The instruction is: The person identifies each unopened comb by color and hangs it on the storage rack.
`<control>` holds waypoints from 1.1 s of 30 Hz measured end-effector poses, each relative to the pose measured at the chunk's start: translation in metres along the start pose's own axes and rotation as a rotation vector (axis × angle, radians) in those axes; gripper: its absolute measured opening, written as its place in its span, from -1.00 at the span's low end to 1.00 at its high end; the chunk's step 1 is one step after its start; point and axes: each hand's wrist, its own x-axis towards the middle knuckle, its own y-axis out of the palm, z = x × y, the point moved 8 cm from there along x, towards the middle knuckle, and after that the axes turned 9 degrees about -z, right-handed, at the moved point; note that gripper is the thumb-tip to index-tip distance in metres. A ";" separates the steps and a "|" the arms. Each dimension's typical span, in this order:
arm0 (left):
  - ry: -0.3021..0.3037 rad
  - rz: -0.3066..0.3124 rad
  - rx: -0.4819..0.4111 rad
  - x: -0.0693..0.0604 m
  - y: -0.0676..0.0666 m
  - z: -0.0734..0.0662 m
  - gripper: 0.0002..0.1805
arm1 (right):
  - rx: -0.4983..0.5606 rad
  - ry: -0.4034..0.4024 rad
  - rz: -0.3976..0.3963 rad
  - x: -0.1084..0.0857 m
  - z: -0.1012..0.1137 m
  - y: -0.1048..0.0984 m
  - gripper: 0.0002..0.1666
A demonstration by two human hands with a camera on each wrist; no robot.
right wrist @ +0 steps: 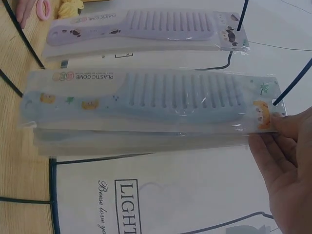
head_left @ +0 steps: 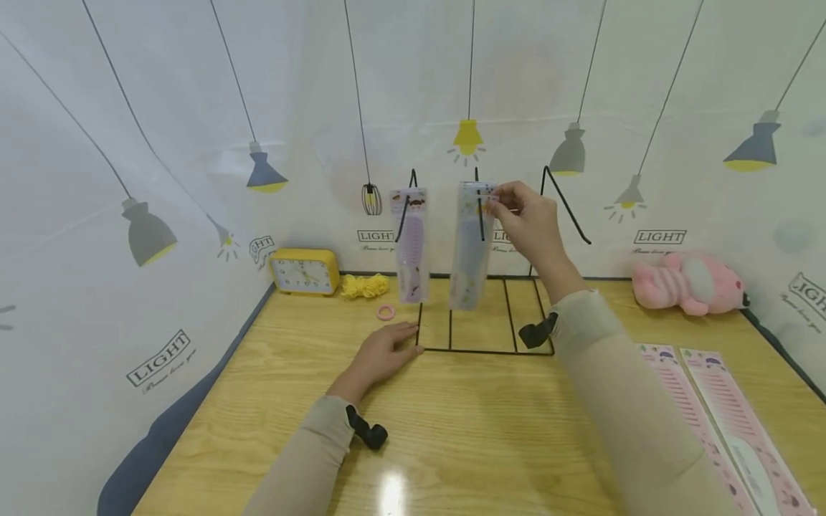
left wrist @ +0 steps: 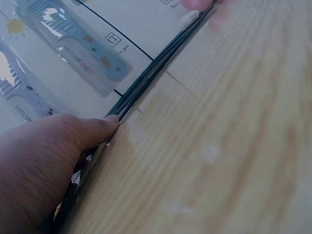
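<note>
A person's right hand [head_left: 532, 218] pinching a packaged blue comb [head_left: 474, 251] at a wire hook [head_left: 481, 221].
From where I stand, thumb and fingertips grip the packet's upper edge just beside the hook; the comb hangs below them. The left hand [head_left: 382, 355] lies with fingers extended, thumb touching the rack [head_left: 484, 351] at its base. The step appears to be settling or freeing the packet, I cannot tell which; either calls for guiding it along the hook without creasing.
</note>
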 end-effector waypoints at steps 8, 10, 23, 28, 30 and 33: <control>0.002 0.000 0.003 0.002 0.000 0.001 -0.37 | -0.035 0.020 0.011 0.006 -0.003 0.001 -0.73; 0.004 -0.002 0.001 0.002 0.000 0.001 -0.37 | -0.040 0.027 0.010 0.007 -0.003 0.002 -0.73; 0.018 -0.006 -0.002 0.001 0.000 0.001 -0.37 | -0.058 0.055 -0.022 0.006 -0.007 0.002 -0.72; 0.023 -0.008 -0.001 0.002 -0.001 -0.001 -0.36 | -0.047 0.037 -0.051 0.006 -0.005 0.000 -0.73; 0.021 -0.006 0.002 0.002 -0.001 -0.001 -0.36 | -0.047 0.037 -0.054 0.005 -0.005 0.000 -0.73; 0.017 -0.001 0.005 0.002 -0.001 -0.001 -0.36 | -0.044 0.037 -0.054 0.002 -0.006 0.000 -0.74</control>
